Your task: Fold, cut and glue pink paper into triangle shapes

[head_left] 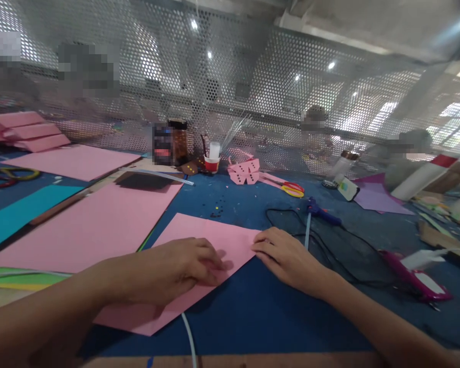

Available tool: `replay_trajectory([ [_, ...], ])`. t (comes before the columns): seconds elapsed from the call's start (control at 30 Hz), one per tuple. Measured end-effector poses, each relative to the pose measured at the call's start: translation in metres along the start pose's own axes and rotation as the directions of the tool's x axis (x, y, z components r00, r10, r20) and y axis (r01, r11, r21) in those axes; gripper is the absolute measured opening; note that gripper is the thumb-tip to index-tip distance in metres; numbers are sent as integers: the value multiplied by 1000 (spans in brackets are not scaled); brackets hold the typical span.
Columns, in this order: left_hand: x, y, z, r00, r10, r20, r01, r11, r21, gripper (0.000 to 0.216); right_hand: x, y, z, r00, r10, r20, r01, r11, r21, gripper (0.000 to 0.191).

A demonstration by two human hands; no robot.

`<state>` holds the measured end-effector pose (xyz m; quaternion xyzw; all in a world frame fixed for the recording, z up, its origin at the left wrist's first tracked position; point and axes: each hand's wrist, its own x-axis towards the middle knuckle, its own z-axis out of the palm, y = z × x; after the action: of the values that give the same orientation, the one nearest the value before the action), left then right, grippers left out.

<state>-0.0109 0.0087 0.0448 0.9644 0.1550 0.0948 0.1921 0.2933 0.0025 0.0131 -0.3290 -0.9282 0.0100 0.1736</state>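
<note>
A sheet of pink paper lies on the blue table in front of me, with a slanting straight edge toward me; it looks folded. On its middle rests my left hand, fingers bent and somewhat apart, fingertips touching the surface. My right hand pinches the sheet's right corner between its fingertips; the thumb is mostly hidden. Just right of that hand lies a blue glue gun with a clear stick protruding and a black cord.
Larger pink sheets and a teal strip lie left. Red-yellow scissors, a dotted pink paper piece and a cup stand near the perforated metal screen. A magenta power strip lies right. People are behind the screen.
</note>
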Motion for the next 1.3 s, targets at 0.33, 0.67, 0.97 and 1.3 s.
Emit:
replay_trajectory([
  [0.33, -2, -7, 3, 1000, -25, -8, 24, 989, -146, 44, 14, -64, -4, 984, -151, 96, 135, 978, 161, 32],
  [0.67, 2, -3, 3, 996, -50, -79, 40, 991, -127, 36, 13, -61, 20, 975, -175, 138, 167, 984, 67, 32],
  [0.97, 3, -16, 11, 998, 7, -70, -21, 978, -206, 28, 9, -63, 26, 953, -240, 183, 259, 962, -84, 33],
  [1.3, 2, -19, 13, 998, -17, -63, 2, 973, -231, 25, 9, -64, 25, 945, -237, 225, 262, 961, -87, 34],
])
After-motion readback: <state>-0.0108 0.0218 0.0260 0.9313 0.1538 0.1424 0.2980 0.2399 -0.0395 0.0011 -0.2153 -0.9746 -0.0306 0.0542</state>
